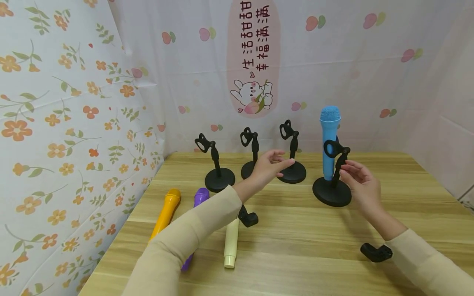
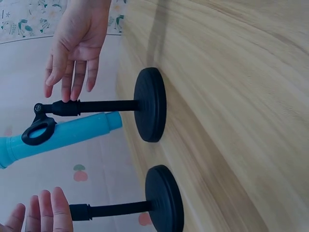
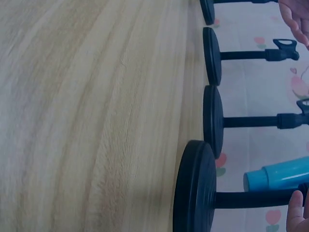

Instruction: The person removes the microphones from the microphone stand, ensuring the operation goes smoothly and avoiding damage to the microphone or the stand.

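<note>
A blue microphone (image 1: 328, 139) leans in the clip of a black microphone stand (image 1: 332, 192), its head up and its lower end near the round base. My right hand (image 1: 363, 187) is at the upper pole of this stand, fingers loosely extended; in the left wrist view its fingertips are at the pole's collar. My left hand (image 1: 267, 166) hovers with relaxed fingers in front of another black stand (image 1: 293, 172), holding nothing. The left wrist view shows the blue microphone (image 2: 67, 140) passing through the ring clip.
Two more black stands (image 1: 220, 179) (image 1: 247, 168) stand at the back left with clips unfilled. An orange microphone (image 1: 165, 211), a purple microphone (image 1: 201, 196) and a pale yellow microphone (image 1: 231, 242) lie at the left, partly behind my left sleeve. A patterned cloth (image 1: 185, 82) hangs behind the table.
</note>
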{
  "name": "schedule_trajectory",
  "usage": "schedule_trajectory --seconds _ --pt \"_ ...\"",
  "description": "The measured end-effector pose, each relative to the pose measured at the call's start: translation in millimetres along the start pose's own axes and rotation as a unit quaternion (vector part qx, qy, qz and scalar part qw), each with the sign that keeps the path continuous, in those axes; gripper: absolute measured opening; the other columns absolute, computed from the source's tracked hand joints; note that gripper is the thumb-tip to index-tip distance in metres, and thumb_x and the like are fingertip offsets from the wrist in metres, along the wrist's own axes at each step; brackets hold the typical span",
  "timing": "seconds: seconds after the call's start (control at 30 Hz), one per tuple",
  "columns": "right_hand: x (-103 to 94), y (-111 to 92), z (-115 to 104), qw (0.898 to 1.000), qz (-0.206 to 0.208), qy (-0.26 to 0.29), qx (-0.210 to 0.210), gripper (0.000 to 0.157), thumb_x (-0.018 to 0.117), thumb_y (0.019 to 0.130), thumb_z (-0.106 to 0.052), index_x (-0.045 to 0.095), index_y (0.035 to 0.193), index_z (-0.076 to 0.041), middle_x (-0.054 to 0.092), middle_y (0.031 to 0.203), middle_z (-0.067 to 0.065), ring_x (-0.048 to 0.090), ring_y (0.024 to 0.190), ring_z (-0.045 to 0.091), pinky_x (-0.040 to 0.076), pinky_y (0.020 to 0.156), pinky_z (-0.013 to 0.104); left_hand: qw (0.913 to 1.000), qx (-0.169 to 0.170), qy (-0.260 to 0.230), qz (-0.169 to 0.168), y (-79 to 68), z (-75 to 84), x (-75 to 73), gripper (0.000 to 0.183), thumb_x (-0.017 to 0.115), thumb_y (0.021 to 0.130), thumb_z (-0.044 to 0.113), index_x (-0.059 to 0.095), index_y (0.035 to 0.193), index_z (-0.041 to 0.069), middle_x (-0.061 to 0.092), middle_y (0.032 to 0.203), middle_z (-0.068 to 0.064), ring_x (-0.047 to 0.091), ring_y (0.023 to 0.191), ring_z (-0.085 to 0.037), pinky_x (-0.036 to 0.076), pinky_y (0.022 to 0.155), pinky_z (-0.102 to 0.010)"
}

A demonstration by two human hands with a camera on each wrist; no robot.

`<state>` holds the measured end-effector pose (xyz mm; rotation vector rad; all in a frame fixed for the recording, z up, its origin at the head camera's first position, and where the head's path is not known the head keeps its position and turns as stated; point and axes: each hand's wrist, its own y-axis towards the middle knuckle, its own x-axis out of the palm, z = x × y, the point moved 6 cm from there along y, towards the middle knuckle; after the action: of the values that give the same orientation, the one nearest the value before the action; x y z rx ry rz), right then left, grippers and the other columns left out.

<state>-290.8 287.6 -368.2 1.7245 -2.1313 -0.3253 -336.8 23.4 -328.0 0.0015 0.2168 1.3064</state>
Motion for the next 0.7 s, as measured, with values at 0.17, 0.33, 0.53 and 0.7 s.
schedule_trajectory --seconds 0.17,0.33,0.53,0.7 --pt "-5.9 0 -2 1.0 0.017 -0.007 0.004 0.034 0.065 0.09 0.003 0.061 0.123 -0.003 0.067 0.1 -0.005 0.062 0.09 0.001 0.05 0.075 0.012 0.9999 0.015 0.0 0.0 7.4 4.4 12.0 0.045 0.077 0.086 0.029 0.061 0.124 0.012 0.063 0.097 0.007 0.061 0.085 -0.009 0.057 0.072 -0.031" --pt "-12.4 3 -3 0.999 0.031 -0.015 0.014 0.031 0.065 0.091 0.002 0.064 0.119 -0.009 0.067 0.1 -0.005 0.062 0.087 0.001 0.05 0.074 0.012 0.9996 0.027 -0.003 -0.004 14.5 8.9 22.7 0.043 0.077 0.086 0.027 0.062 0.123 0.011 0.061 0.095 0.006 0.06 0.083 -0.007 0.056 0.069 -0.026" --pt "-16.3 11 -3 0.999 0.033 -0.003 0.013 0.031 0.065 0.09 0.003 0.065 0.116 -0.013 0.067 0.1 -0.003 0.062 0.085 0.002 0.051 0.074 0.014 0.9991 0.04 -0.009 -0.006 24.6 13.9 33.2 0.041 0.076 0.086 0.027 0.063 0.122 0.011 0.062 0.094 0.004 0.059 0.08 -0.009 0.055 0.068 -0.026" --pt "-18.1 17 -1 0.999 0.036 -0.027 0.008 0.03 0.068 0.09 -0.001 0.065 0.116 -0.015 0.066 0.099 -0.005 0.062 0.086 0.002 0.05 0.073 0.013 0.9987 0.05 -0.008 0.001 33.3 16.2 40.8 0.043 0.077 0.086 0.028 0.062 0.123 0.01 0.061 0.093 0.006 0.058 0.078 -0.008 0.054 0.067 -0.024"
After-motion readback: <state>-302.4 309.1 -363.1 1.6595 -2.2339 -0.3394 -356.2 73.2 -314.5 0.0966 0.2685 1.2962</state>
